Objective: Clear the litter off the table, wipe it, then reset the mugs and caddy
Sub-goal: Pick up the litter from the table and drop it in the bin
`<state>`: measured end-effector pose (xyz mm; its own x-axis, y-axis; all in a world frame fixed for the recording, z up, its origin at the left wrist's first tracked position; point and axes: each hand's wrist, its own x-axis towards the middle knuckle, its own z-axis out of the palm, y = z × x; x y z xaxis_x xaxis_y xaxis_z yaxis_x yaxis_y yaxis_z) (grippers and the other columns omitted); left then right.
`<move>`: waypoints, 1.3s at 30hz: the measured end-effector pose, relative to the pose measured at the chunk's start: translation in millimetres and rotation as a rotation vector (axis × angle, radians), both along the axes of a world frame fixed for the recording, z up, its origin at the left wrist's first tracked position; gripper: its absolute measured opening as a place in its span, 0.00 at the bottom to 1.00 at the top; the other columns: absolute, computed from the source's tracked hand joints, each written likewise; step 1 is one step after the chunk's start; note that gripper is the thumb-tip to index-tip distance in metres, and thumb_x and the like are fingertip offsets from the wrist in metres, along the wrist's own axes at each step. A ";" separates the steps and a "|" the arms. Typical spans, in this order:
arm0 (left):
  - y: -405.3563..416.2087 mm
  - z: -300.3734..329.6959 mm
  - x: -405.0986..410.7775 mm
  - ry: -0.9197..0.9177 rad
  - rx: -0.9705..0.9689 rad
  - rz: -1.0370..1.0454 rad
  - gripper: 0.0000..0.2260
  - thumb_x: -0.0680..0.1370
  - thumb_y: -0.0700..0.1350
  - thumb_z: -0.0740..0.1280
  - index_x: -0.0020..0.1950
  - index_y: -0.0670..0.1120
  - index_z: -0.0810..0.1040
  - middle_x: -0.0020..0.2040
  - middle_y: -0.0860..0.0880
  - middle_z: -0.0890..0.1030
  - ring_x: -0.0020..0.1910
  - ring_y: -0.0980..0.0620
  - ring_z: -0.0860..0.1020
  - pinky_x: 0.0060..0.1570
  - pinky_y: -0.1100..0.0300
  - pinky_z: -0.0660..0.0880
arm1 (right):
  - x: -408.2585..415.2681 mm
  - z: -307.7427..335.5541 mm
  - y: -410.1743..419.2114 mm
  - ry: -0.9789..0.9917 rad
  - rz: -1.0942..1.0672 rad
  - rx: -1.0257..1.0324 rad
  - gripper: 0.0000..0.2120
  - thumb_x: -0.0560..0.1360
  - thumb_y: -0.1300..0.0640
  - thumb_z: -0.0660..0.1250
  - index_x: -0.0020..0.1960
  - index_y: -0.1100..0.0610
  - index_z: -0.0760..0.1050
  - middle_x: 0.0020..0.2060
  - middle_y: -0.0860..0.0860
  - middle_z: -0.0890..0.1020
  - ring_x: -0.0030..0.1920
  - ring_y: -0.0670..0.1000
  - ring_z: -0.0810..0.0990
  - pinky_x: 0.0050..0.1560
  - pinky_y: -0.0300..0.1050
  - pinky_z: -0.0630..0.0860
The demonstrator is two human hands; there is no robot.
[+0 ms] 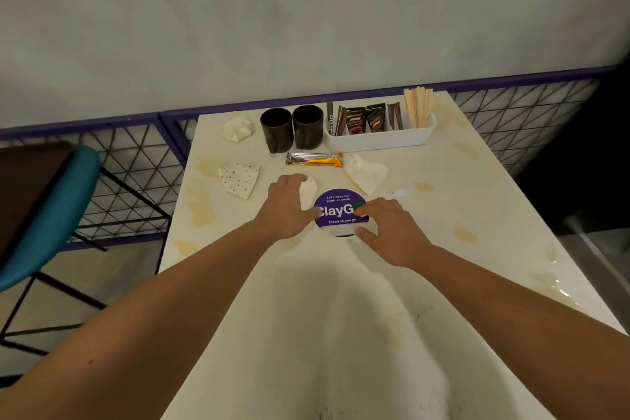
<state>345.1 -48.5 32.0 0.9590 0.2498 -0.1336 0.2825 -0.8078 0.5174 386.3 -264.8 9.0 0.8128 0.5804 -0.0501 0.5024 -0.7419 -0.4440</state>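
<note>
Two dark brown mugs (291,129) stand at the table's far edge. Right of them is a white caddy (381,138) with sachets and wooden stirrers. Litter lies in front: a crumpled tissue (237,129), a dotted napkin (240,178), an orange and silver wrapper (315,159) and another crumpled napkin (366,173). My left hand (289,204) curls over a small white tissue (308,190), its thumb at the left edge of the round purple sign (337,210). My right hand (392,232) pinches the sign's right edge between forefinger and thumb.
The cream table (341,317) carries yellowish stains and a wet patch (559,286) near its right edge. A teal chair (51,215) stands at the left beside a wire-mesh fence (136,164). A grey wall rises behind the table.
</note>
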 end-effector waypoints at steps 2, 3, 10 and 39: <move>2.2 -9.2 23.6 0.018 -0.007 0.060 0.35 0.72 0.56 0.72 0.75 0.50 0.61 0.74 0.47 0.61 0.72 0.45 0.60 0.68 0.49 0.64 | 23.3 -7.6 6.4 0.011 -0.004 -0.021 0.19 0.77 0.49 0.64 0.66 0.51 0.71 0.64 0.50 0.73 0.63 0.52 0.67 0.62 0.48 0.68; 4.3 -15.8 35.9 0.040 0.002 0.089 0.36 0.72 0.57 0.72 0.75 0.51 0.60 0.76 0.47 0.58 0.74 0.44 0.58 0.69 0.47 0.64 | 36.5 -13.1 10.8 0.016 -0.005 -0.034 0.19 0.77 0.48 0.64 0.66 0.51 0.71 0.64 0.50 0.73 0.63 0.52 0.67 0.62 0.48 0.68; 23.3 -67.1 74.3 0.202 0.147 0.107 0.41 0.71 0.67 0.66 0.77 0.60 0.50 0.79 0.47 0.48 0.76 0.39 0.49 0.73 0.40 0.53 | 107.8 -35.7 45.2 -0.033 -0.082 -0.080 0.33 0.73 0.41 0.68 0.73 0.51 0.61 0.71 0.51 0.66 0.70 0.54 0.62 0.69 0.53 0.62; 26.2 -90.5 155.0 -0.027 0.408 0.092 0.15 0.77 0.58 0.60 0.58 0.55 0.80 0.59 0.55 0.77 0.55 0.48 0.71 0.51 0.54 0.69 | 148.3 -57.5 41.4 -0.195 -0.078 -0.057 0.30 0.74 0.46 0.67 0.73 0.48 0.60 0.68 0.49 0.70 0.67 0.53 0.66 0.71 0.49 0.58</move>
